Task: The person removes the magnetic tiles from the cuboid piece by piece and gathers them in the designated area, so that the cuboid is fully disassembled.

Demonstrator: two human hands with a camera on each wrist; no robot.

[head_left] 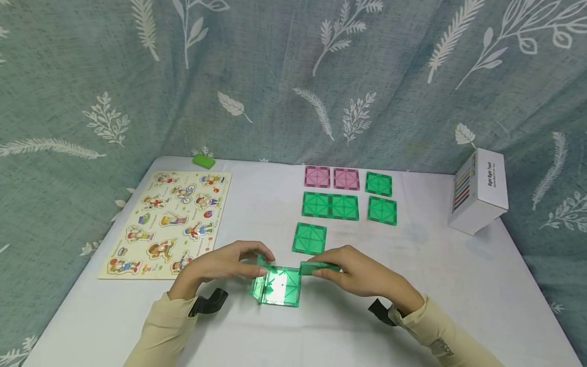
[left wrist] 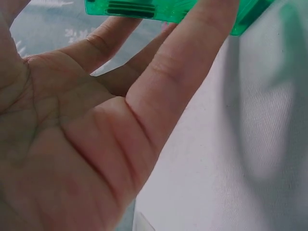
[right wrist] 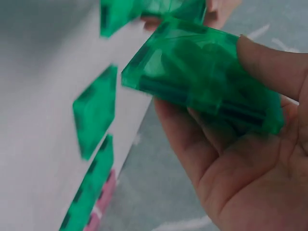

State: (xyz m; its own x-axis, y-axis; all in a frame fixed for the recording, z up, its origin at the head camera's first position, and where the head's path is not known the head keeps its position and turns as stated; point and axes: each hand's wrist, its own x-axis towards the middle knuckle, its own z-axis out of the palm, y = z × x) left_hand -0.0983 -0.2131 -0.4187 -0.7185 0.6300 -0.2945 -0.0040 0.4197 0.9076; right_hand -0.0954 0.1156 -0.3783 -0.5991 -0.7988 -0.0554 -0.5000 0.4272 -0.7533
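My left hand [head_left: 229, 262] holds a group of joined green magnetic tiles by its left side, thumb in front and fingers behind. One square tile [head_left: 283, 288] of the group faces up with light glaring on it, and another tile [head_left: 258, 289] stands steeply along its left edge. Between thumb and fingers, my right hand [head_left: 355, 267] pinches a separate-looking green magnetic tile [right wrist: 202, 72]. Its left corner is close to the group's far right corner; whether they touch I cannot tell. The left wrist view catches only a green tile edge [left wrist: 130, 8] at the fingertips.
Beyond the hands lie a single green tile [head_left: 310, 238], several more green tiles [head_left: 345, 206] and two pink tiles [head_left: 317, 177]. A picture puzzle board [head_left: 156, 216] lies at left, near a bright green block [head_left: 204, 161]. A white box [head_left: 479, 191] stands at right.
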